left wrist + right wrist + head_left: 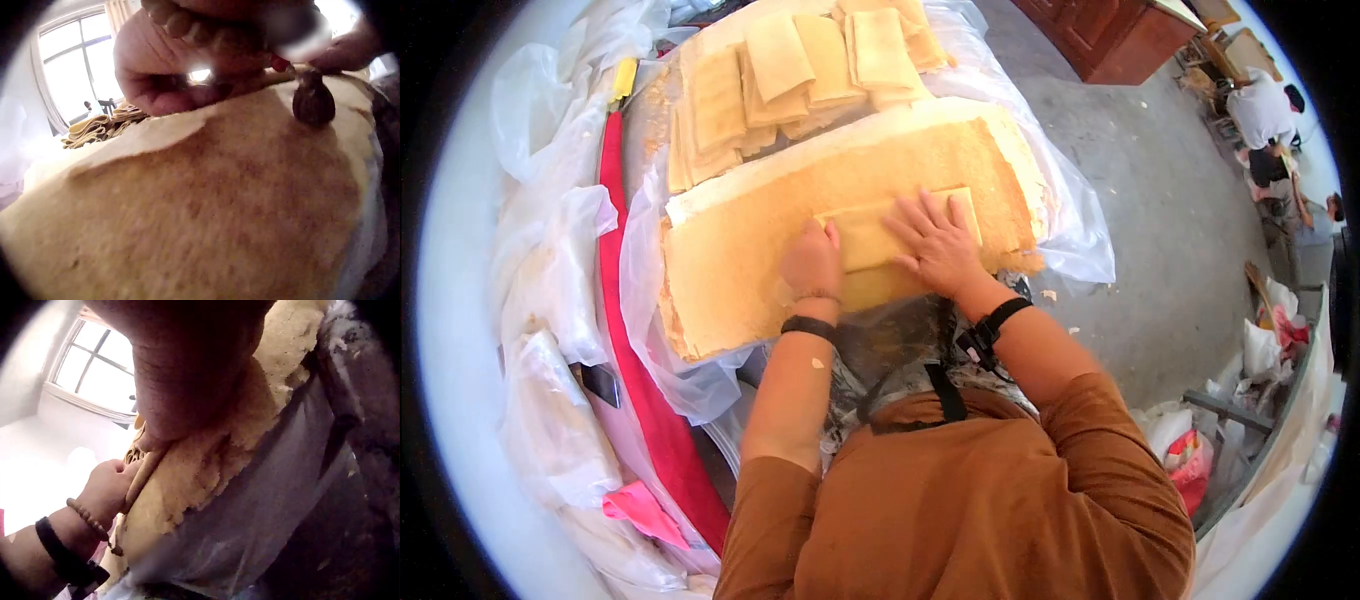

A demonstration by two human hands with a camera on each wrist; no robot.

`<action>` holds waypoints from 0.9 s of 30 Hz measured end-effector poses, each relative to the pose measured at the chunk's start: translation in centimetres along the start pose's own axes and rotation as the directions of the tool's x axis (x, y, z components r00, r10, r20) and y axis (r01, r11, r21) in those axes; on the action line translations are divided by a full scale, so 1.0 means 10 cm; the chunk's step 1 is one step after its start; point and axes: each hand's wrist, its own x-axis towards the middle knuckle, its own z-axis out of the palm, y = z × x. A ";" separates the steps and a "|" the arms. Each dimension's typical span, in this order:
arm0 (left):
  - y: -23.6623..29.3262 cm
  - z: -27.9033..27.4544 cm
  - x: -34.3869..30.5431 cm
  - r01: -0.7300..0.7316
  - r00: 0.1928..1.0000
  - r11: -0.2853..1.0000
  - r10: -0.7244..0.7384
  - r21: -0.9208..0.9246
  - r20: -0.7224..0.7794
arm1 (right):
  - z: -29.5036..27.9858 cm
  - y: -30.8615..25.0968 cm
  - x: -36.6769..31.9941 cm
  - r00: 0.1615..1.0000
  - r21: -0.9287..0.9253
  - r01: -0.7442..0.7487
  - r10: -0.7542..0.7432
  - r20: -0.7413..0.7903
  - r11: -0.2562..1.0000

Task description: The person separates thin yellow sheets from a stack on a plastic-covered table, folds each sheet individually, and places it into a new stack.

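Observation:
A thin yellow sheet, like tofu skin, lies folded into a long flat strip (865, 235) on a wide stack of similar sheets (740, 260). My left hand (812, 262) curls its fingers round the strip's left end; the right wrist view shows this left hand (103, 487) at the fold. Spread fingers of my right hand (937, 240) rest flat on the strip's right part. In the left wrist view, the left hand (169, 69) is low over the stack's mottled surface (219, 200), with a beaded bracelet (181, 24) hanging by it.
Several folded sheets (780, 65) lie in overlapping piles beyond the stack. Clear plastic film (1080, 225) spreads under the stack and over its edges. A red strip (625, 300) runs along the left side. At the far right are people (1262, 115); a reddish-brown cabinet (1110, 40) stands behind.

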 end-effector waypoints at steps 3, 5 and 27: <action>-0.09 0.03 0.07 -0.273 0.930 0.960 0.248 -0.056 -0.271 | 0.08 0.02 0.01 1.000 0.043 -0.018 0.018 -0.006 0.999; -0.10 0.10 0.12 -0.496 0.829 0.863 0.436 -0.099 -0.350 | 0.06 0.06 0.00 1.000 0.038 -0.013 0.013 0.012 0.999; -1.10 -0.92 1.91 0.034 0.937 0.298 -0.341 -0.954 -0.073 | -0.67 0.34 -0.90 0.916 0.419 -0.301 0.382 -0.123 0.857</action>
